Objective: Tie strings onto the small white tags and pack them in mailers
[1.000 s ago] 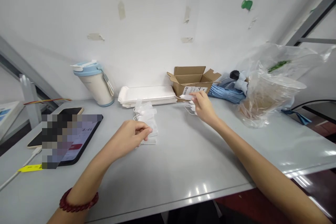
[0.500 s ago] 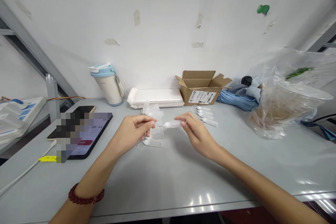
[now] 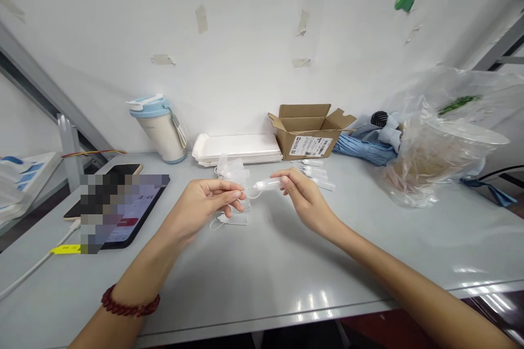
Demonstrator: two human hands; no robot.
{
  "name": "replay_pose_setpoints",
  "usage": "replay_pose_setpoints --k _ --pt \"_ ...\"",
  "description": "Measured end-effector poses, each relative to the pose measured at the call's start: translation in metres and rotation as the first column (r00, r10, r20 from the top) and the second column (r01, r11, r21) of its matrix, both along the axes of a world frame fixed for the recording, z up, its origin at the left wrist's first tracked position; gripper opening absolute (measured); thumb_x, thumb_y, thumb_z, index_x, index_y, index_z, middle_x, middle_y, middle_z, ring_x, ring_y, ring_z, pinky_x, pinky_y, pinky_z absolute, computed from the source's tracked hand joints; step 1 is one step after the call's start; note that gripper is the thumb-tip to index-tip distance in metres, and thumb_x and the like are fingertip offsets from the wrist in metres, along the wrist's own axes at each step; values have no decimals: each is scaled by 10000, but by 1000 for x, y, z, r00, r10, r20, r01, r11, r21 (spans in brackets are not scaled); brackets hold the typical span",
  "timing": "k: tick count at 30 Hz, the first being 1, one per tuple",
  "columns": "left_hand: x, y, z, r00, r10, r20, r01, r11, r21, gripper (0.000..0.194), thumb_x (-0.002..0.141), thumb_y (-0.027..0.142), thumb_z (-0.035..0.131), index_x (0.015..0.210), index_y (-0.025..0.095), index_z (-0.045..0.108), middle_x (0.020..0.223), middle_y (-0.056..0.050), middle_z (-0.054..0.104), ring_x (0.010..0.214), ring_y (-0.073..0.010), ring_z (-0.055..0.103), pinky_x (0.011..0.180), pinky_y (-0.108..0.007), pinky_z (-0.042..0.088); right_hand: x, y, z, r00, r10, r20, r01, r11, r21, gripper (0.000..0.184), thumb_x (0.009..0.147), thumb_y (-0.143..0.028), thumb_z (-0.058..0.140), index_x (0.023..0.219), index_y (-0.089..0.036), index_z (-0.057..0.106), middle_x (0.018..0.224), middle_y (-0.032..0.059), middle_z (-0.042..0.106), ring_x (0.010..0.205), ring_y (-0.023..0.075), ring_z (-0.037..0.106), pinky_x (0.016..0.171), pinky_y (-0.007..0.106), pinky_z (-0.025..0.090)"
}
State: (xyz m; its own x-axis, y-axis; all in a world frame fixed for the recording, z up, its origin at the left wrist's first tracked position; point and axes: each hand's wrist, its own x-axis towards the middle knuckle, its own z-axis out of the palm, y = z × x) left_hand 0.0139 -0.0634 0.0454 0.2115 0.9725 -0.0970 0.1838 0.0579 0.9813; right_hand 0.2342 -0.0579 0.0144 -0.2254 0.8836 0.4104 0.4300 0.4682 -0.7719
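Observation:
A small translucent needle-tip bottle lies level in my right hand, held near its base between thumb and fingers. Its thin metal tip points left at my left hand. From the bottle's neck a thin clear strap curves to my left fingertips, which are pinched on its end; whatever sits at that end is hidden. More such bottles lie behind and below my left hand, partly covered by it. One bottle with a looped strap lies nearest to me. Several others lie beyond my right hand.
At the back stand a tumbler, a stack of white packets and an open cardboard box. On the left lie two phones and a white cable. Blue cloth and a plastic bag sit on the right.
The view has shifted slightly, so the things on the table appear a little further left. The bottle's strap now shows as a curve between the neck and my left fingers. Both hands keep their pinch.

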Motion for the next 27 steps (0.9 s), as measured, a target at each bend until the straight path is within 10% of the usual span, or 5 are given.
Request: replay_pose_setpoints --k 27 --pt "-1 2 -8 981 -71 179 94 988 -121 178 728 325 717 759 149 712 576 -5 612 517 -72 489 531 -193 406 -2 -3 -2 1000 -12 2 11 999 47 306 966 -339 344 992 -195 613 839 24 575 745 133 527 699 271 415"
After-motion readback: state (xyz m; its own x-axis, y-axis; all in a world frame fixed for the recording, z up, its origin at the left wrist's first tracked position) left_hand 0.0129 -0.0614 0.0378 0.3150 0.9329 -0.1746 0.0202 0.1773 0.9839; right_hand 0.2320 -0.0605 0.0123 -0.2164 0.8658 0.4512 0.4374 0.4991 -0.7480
